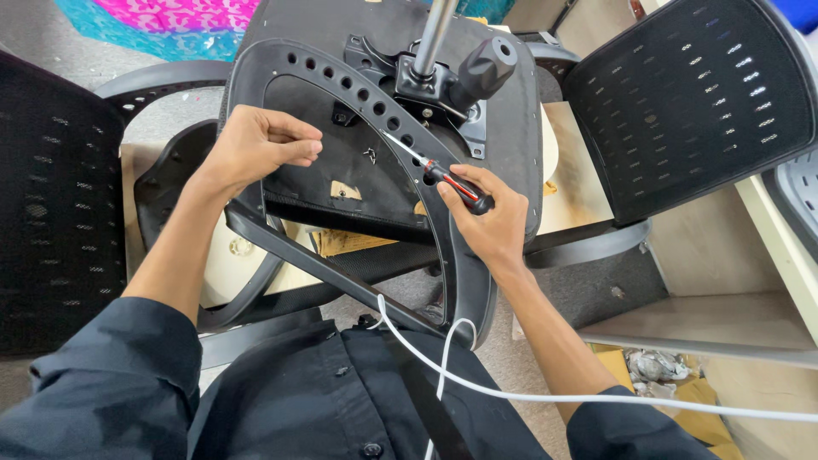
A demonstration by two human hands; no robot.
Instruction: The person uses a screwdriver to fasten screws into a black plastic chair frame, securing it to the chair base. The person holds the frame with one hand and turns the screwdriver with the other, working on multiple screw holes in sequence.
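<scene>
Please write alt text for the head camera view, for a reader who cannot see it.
A right hand points a red-and-black screwdriver at the underside of an overturned black office chair seat. The left hand holds a black plastic armrest frame against it.

Mesh backrest (694, 102), white cable (596, 399), pink-and-teal cloth (162, 21).

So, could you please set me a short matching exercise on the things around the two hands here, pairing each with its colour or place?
Things:
1. screwdriver
2. left hand
3. cable
4. gas-lift column

Descriptions:
A. white, trailing across the dark shirt
B. shiny metal, rising from the seat underside
C. red and black handle, held in the right hand
D. closed fist resting on the black perforated armrest frame

Pairs: 1-C, 2-D, 3-A, 4-B
</scene>
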